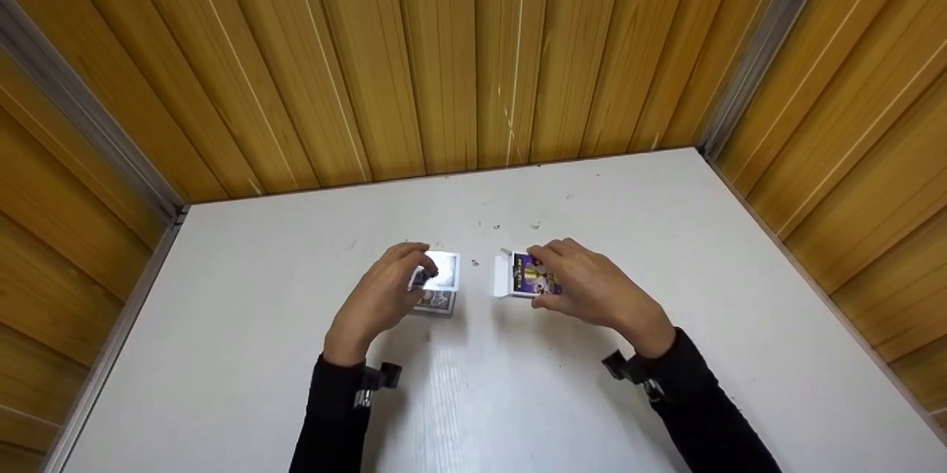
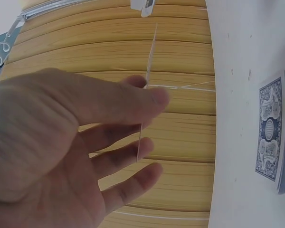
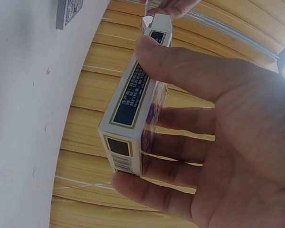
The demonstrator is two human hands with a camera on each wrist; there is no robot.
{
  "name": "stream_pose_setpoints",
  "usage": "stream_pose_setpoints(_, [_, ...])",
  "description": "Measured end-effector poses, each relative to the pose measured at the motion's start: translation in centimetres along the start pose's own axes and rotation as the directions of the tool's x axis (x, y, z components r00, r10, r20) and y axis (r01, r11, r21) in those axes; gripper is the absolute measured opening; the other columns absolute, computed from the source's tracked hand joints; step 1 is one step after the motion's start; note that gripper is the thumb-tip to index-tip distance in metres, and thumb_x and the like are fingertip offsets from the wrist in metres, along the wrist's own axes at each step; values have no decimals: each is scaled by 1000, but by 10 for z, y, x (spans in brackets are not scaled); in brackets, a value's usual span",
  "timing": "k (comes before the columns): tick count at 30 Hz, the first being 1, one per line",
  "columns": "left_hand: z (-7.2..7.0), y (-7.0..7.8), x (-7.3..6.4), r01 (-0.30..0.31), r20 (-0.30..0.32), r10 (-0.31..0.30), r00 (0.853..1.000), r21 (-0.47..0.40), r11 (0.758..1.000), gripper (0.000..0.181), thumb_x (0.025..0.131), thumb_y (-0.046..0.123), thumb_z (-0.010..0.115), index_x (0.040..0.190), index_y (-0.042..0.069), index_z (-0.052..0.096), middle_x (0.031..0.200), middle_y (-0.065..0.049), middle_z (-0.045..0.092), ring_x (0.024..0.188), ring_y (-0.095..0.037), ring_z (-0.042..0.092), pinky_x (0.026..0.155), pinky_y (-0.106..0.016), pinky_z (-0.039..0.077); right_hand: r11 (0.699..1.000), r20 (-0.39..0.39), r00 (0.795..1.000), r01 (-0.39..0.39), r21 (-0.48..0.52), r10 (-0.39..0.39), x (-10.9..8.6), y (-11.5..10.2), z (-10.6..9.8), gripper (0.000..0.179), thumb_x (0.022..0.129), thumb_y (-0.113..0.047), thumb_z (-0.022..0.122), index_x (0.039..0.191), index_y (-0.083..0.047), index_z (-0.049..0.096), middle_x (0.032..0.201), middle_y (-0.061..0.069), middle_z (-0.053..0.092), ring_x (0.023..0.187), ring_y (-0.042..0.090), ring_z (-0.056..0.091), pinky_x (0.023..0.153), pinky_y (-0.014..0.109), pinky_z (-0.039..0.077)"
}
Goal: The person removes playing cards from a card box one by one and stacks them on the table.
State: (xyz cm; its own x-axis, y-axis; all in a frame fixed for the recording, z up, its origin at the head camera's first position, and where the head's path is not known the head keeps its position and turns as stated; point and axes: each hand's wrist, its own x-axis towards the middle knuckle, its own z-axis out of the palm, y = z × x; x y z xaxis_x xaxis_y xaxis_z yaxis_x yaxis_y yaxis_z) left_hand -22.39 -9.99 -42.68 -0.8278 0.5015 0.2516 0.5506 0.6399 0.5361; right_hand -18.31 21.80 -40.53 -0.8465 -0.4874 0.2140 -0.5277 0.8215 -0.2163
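Pinch and grip, best kept light.
The left hand (image 1: 380,295) pinches a thin, glossy rectangular card (image 1: 445,266) above a blue-and-white patterned deck (image 1: 436,301) (bending is the likely risk); the right hand (image 1: 598,289) grips a purple-and-white cardboard box (image 1: 528,275), ideally without crushing its open white flap (image 1: 502,277).

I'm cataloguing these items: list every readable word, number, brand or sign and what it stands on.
Nothing reads clearly enough to quote.
White-and-purple rectangular cardboard box, dark side panel: light characters, too blurred.
Its end: barcode, any digits too small.
Its purple face: yellow marks, too small.
Blue-and-white rectangular stack of cards: ornate back, no readable text.
Thin rectangular card in the left hand: glare, edge-on; nothing readable.
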Motion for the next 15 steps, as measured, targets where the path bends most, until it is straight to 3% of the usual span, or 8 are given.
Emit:
stream_pose_setpoints(6, [4,-9,2,77,44,-77,996,8,997,33,83,-10,78,108,10,71,148,-16,53,141,-33,46,108,-46,46,1000,18,1000,-11,-8,12,0,0,1,71,83,-31,88,139,0,58,122,15,65,105,26,61,86,42,55])
stream_pose_setpoints(15, [20,-24,7,114,87,-111,990,-29,993,31,83,-14,73,105,8,71,146,-18,54,140,-35,47,114,-48,39,1000,28,999,-17,-13,18,1,0,2,71,84,-31,88,140,0,57,124,16,66,110,28,62,89,43,55])
